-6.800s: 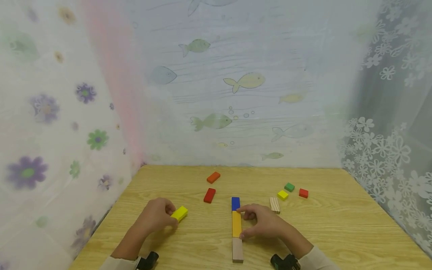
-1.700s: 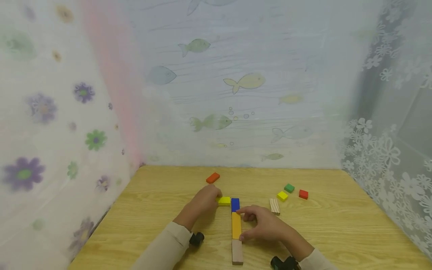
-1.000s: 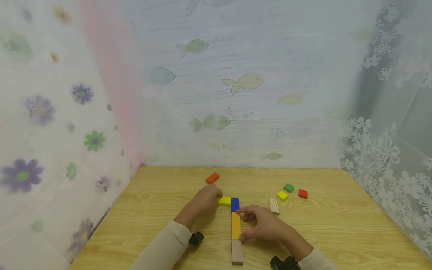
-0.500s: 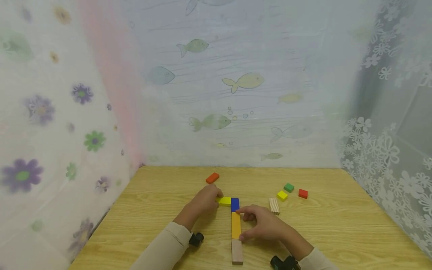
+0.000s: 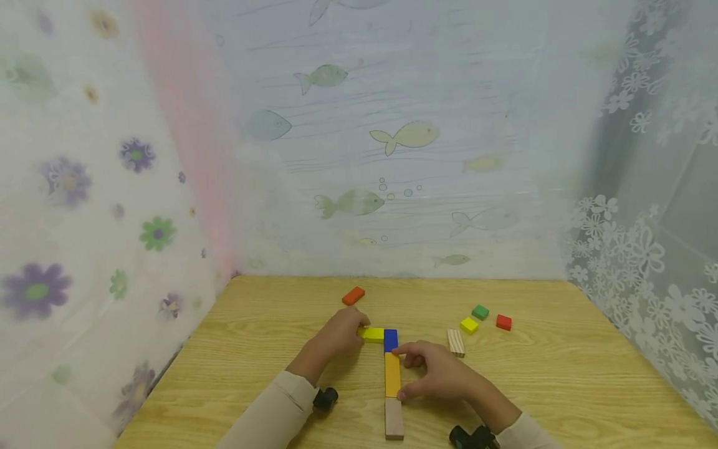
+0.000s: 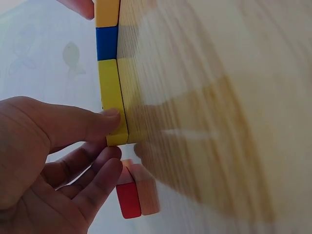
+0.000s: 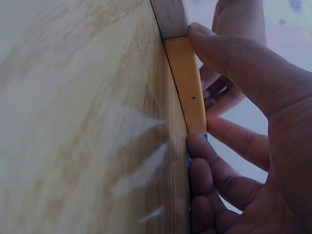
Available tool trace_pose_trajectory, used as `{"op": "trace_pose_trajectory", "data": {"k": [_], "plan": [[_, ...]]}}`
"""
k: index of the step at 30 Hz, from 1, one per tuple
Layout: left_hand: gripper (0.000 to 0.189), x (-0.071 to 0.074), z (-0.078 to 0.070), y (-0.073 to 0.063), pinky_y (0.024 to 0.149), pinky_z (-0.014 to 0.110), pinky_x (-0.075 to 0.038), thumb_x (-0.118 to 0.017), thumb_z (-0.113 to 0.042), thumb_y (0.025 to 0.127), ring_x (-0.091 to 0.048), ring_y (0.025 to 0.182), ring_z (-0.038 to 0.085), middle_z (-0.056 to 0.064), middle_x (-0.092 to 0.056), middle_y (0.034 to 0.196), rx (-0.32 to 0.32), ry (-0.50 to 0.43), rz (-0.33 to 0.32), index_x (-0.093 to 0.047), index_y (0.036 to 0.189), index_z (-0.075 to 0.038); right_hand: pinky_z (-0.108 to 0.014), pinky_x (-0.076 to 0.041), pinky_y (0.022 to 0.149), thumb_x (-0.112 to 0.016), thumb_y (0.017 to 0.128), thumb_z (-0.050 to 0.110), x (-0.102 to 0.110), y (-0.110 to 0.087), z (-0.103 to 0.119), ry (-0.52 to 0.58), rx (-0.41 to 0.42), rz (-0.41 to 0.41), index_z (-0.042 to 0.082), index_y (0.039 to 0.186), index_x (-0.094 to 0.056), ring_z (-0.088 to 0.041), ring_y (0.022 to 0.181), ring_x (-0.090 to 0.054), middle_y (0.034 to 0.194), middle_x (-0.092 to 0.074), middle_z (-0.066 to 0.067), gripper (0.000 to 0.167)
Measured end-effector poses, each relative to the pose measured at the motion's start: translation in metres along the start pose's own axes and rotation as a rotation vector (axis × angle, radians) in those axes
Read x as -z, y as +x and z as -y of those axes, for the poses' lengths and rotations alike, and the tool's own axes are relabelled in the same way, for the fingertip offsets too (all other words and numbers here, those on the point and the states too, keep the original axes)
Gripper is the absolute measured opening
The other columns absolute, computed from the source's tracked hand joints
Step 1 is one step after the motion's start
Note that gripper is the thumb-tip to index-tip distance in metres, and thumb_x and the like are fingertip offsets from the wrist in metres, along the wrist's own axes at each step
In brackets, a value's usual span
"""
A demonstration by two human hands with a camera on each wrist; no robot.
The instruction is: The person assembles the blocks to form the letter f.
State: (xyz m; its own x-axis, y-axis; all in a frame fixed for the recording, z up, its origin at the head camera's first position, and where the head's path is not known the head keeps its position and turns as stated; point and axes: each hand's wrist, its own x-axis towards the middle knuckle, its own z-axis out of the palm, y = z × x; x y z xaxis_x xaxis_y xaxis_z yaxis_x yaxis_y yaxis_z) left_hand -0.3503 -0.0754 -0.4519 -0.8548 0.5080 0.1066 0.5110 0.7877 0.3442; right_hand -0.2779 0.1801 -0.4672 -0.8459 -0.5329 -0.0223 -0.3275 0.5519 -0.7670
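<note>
A row of blocks runs away from me in the head view: a plain wooden block [image 5: 394, 419], an orange-yellow block [image 5: 392, 375] and a blue block [image 5: 391, 340]. A yellow block [image 5: 374, 335] lies crosswise, its right end against the blue one's left side. My left hand [image 5: 339, 333] pinches the yellow block's left end, thumb along its side in the left wrist view. With thumb and index finger, my right hand [image 5: 437, 371] holds the orange-yellow block near its two ends. A red block [image 6: 129, 201] shows past my left fingers, hidden in the head view.
An orange-red block [image 5: 353, 296] lies beyond my left hand. To the right are a striped wooden block [image 5: 456, 343] and small yellow [image 5: 469, 325], green [image 5: 480, 312] and red [image 5: 503, 322] blocks. A fish-patterned curtain [image 5: 404, 156] hangs behind the wooden table [image 5: 269, 299].
Since the earliest frame, my left hand has carried the yellow block right and forward, against the blue block. My right hand stays in place. Over the last second almost nothing moves.
</note>
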Motion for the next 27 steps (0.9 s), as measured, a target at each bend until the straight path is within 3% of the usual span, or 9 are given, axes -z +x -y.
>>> {"op": "trace_pose_trajectory", "data": {"k": [5, 7, 10, 12, 15, 18, 21, 24, 27], "plan": [[0.043, 0.001, 0.002, -0.004, 0.092, 0.040, -0.057, -0.080, 0.000, 0.084, -0.065, 0.102, 0.021, 0.011, -0.072, 0.120, 0.039, -0.051, -0.009, -0.072, 0.127, -0.003, -0.031, -0.051, 0.092, -0.092, 0.077, 0.041, 0.000, 0.000, 0.000, 0.001, 0.001, 0.001, 0.022, 0.140, -0.062, -0.018, 0.106, -0.058, 0.115, -0.064, 0.003, 0.073], [0.039, 0.001, 0.004, -0.005, 0.082, 0.036, -0.055, -0.080, -0.001, 0.084, -0.059, 0.089, 0.017, 0.009, -0.070, 0.109, 0.059, -0.087, -0.011, -0.071, 0.122, 0.001, -0.031, -0.051, 0.092, -0.092, 0.077, 0.042, 0.000, 0.000, 0.000, 0.005, 0.000, 0.001, 0.023, 0.140, -0.062, -0.018, 0.107, -0.058, 0.115, -0.065, 0.003, 0.072], [0.016, 0.000, 0.006, -0.007, 0.065, 0.031, -0.042, -0.077, 0.001, 0.085, -0.044, 0.072, 0.014, 0.003, -0.054, 0.081, 0.070, -0.141, -0.025, -0.065, 0.095, 0.003, -0.031, -0.051, 0.093, -0.092, 0.077, 0.041, 0.000, -0.001, 0.000, 0.011, -0.002, -0.001, 0.023, 0.140, -0.063, -0.018, 0.107, -0.058, 0.115, -0.065, 0.002, 0.072], [0.024, -0.001, 0.007, -0.009, 0.060, 0.030, -0.031, -0.075, 0.002, 0.086, -0.032, 0.065, 0.014, 0.000, -0.037, 0.072, 0.078, -0.169, -0.026, -0.052, 0.080, -0.002, -0.031, -0.051, 0.093, -0.092, 0.077, 0.041, 0.000, -0.001, 0.000, 0.012, 0.001, -0.002, 0.023, 0.140, -0.063, -0.018, 0.107, -0.058, 0.115, -0.065, 0.002, 0.072], [0.039, -0.002, 0.008, -0.012, 0.058, 0.030, -0.027, -0.075, 0.002, 0.086, -0.026, 0.061, 0.014, -0.002, -0.027, 0.067, 0.101, -0.199, -0.023, -0.040, 0.073, -0.010, -0.032, -0.050, 0.094, -0.092, 0.077, 0.039, -0.002, 0.000, 0.001, 0.014, 0.016, -0.001, 0.022, 0.140, -0.063, -0.019, 0.107, -0.058, 0.116, -0.065, 0.001, 0.071], [0.031, -0.002, 0.010, -0.015, 0.060, 0.031, -0.030, -0.075, -0.001, 0.088, -0.030, 0.063, 0.014, -0.002, -0.030, 0.068, 0.128, -0.229, 0.007, -0.048, 0.075, -0.009, -0.033, -0.050, 0.095, -0.092, 0.078, 0.039, -0.003, 0.001, 0.002, 0.013, 0.013, 0.001, 0.023, 0.140, -0.063, -0.018, 0.107, -0.058, 0.116, -0.065, 0.001, 0.070], [0.012, -0.002, 0.013, -0.016, 0.066, 0.033, -0.037, -0.075, -0.003, 0.090, -0.041, 0.072, 0.016, -0.001, -0.043, 0.076, 0.130, -0.273, 0.029, -0.065, 0.096, -0.002, -0.034, -0.050, 0.096, -0.092, 0.078, 0.040, -0.003, 0.000, 0.003, 0.006, -0.001, 0.000, 0.024, 0.140, -0.063, -0.018, 0.108, -0.058, 0.116, -0.065, 0.002, 0.070], [0.022, -0.004, 0.016, -0.015, 0.071, 0.035, -0.041, -0.075, -0.005, 0.092, -0.048, 0.081, 0.018, 0.001, -0.051, 0.085, 0.126, -0.317, 0.044, -0.067, 0.112, 0.000, -0.034, -0.051, 0.095, -0.092, 0.078, 0.041, -0.002, -0.001, 0.003, -0.002, -0.004, -0.004, 0.023, 0.140, -0.063, -0.018, 0.108, -0.058, 0.116, -0.065, 0.002, 0.071], [0.018, -0.005, 0.019, -0.012, 0.071, 0.035, -0.041, -0.075, -0.004, 0.092, -0.049, 0.080, 0.018, 0.001, -0.051, 0.084, 0.128, -0.342, 0.047, -0.067, 0.108, -0.002, -0.034, -0.051, 0.095, -0.092, 0.078, 0.041, -0.001, -0.002, 0.003, -0.004, 0.002, -0.004, 0.022, 0.141, -0.062, -0.019, 0.108, -0.058, 0.116, -0.065, 0.002, 0.072]]}}
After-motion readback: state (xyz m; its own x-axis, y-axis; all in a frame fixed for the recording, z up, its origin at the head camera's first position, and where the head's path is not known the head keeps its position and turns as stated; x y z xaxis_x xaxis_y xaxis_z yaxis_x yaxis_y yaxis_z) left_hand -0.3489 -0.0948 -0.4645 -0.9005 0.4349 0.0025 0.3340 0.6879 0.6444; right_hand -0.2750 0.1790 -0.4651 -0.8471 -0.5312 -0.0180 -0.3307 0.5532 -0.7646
